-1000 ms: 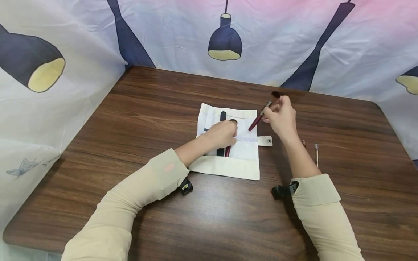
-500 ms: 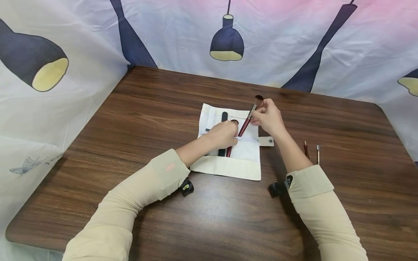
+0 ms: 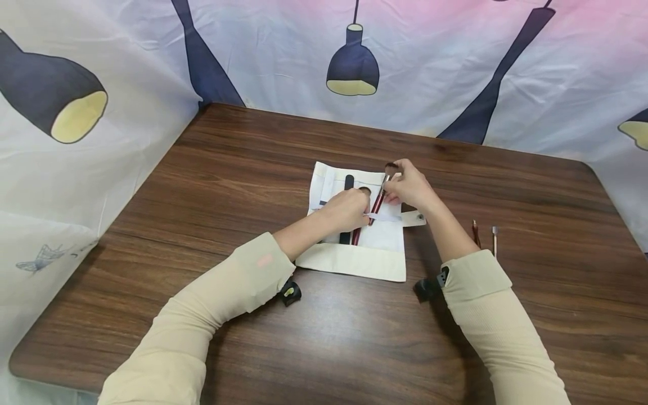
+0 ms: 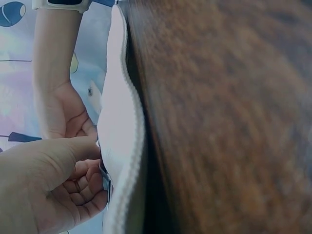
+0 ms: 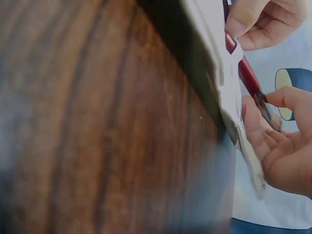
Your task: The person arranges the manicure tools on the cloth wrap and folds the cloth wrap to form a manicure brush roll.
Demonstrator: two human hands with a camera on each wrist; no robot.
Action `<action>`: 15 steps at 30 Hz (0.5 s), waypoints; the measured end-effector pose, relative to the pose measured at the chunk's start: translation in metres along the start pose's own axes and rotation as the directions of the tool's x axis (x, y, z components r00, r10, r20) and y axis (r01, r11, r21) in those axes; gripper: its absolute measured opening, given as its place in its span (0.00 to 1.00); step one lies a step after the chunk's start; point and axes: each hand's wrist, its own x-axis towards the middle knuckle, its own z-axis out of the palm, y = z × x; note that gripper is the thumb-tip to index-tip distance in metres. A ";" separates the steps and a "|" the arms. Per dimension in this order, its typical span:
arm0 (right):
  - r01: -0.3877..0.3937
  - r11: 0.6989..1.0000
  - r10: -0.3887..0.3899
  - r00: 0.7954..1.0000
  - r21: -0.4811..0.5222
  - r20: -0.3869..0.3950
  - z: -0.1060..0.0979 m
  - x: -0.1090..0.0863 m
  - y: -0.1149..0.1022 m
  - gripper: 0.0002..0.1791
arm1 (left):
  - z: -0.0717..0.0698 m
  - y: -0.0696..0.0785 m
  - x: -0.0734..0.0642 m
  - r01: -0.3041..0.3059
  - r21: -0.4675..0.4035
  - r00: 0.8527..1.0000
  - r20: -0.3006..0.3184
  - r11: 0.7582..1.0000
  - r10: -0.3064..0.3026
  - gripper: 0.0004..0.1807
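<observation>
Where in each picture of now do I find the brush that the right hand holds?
Head: right of centre, a red-handled brush slanting over the white pouch, held near its bristles by the right hand.
Left wrist: I cannot make it out.
Right wrist: upper right, its red handle running down to the right hand.
Shared landmark: white pouch, left of centre in the left wrist view, right of centre in the right.

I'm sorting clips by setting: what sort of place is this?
Probably an indoor filming corner: a wood-grain table bordered by lamp-printed fabric, with black wrist-worn devices that look like cameras.
</observation>
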 end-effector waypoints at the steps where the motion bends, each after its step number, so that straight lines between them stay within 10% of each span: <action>1: -0.004 1.000 0.004 1.000 -0.002 0.025 0.000 0.001 0.000 0.34 | 0.000 0.000 0.000 0.000 -0.007 1.000 0.001 1.000 0.000 0.07; 15: 0.037 0.987 0.003 0.969 -0.156 0.248 0.010 -0.002 -0.005 0.28 | 0.000 -0.002 0.001 0.028 -0.074 1.000 0.009 0.997 -0.028 0.15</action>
